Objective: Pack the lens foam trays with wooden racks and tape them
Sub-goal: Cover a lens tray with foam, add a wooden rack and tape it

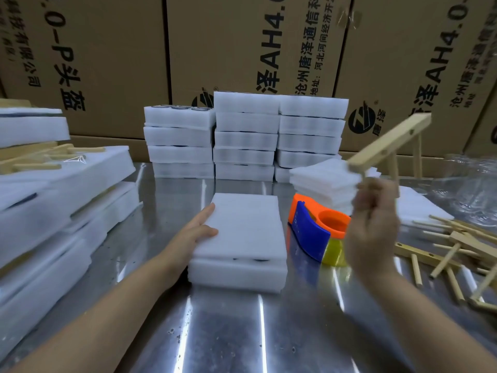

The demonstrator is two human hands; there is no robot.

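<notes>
Left hand point(197, 232) spread flat against foam tray pair point(242, 238) mid-bench point(242, 332), steadying it; right hand point(372, 230) pinching wooden rack point(387, 142) aloft beside tape dispenser point(316, 230), likely for fitting on.

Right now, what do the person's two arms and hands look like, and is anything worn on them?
Both forearms are bare up to the frame edge: no sleeves show. The left hand wears no glove, ring or watch. The right hand is motion-blurred, but no glove or wristband shows on it.

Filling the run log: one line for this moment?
left hand: steadies foam trays | right hand: holds wooden rack raised | tape dispenser: untouched
</notes>
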